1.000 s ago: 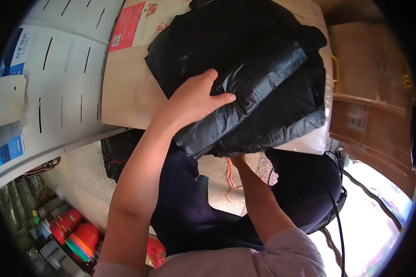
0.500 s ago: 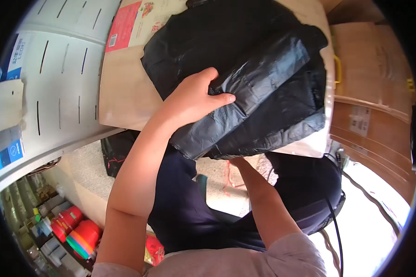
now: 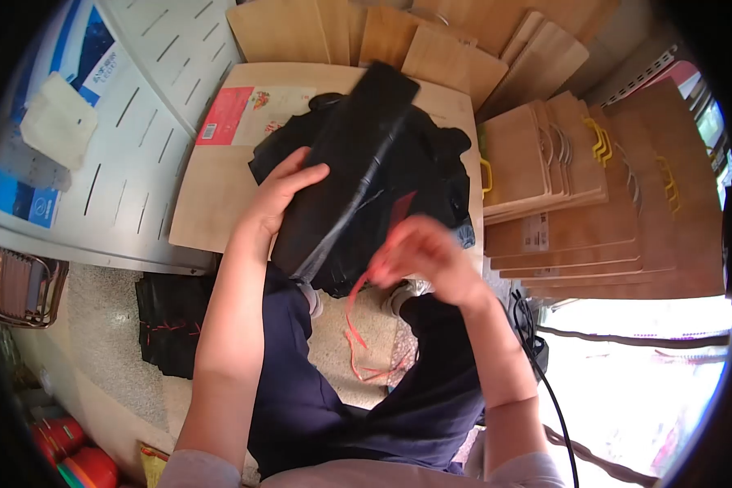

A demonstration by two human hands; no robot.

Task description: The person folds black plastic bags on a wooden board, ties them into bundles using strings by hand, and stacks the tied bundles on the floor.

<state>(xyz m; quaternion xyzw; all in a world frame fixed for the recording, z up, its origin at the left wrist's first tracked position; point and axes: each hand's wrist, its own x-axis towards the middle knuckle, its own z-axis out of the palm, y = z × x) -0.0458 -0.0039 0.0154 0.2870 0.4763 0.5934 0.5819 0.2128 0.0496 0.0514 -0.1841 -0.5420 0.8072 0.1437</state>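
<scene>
Clamps the left hand (image 3: 283, 193) on a black bundle (image 3: 346, 150), thumb laid across the face, other fingers at the left edge. Slants over the counter (image 3: 207, 191), upper end pointing away and to the right, lower end by the near edge. Looks long, narrow and flat-sided, folded from thin plastic, deep black over most of the face. Shows a grey sheen down the right-hand fold, strongest toward the lower end, with fine creases. Cannot tell whether raised or resting on the loose black plastic (image 3: 443, 154) beneath, spread wide and crumpled, with rounded lobes to the right and a jutting corner to the left.

Pinches a red strand (image 3: 351, 317) in the right hand (image 3: 431, 259), fingers curled and blurred, well apart from the left. Trails down toward the floor, thin, ribbon-like and kinked. Shows a dark red streak (image 3: 401, 207) too, just above those fingers, against the black. Beside the left leg, a black stack (image 3: 171, 305), crossed by a knotted red line (image 3: 171, 327).
</scene>
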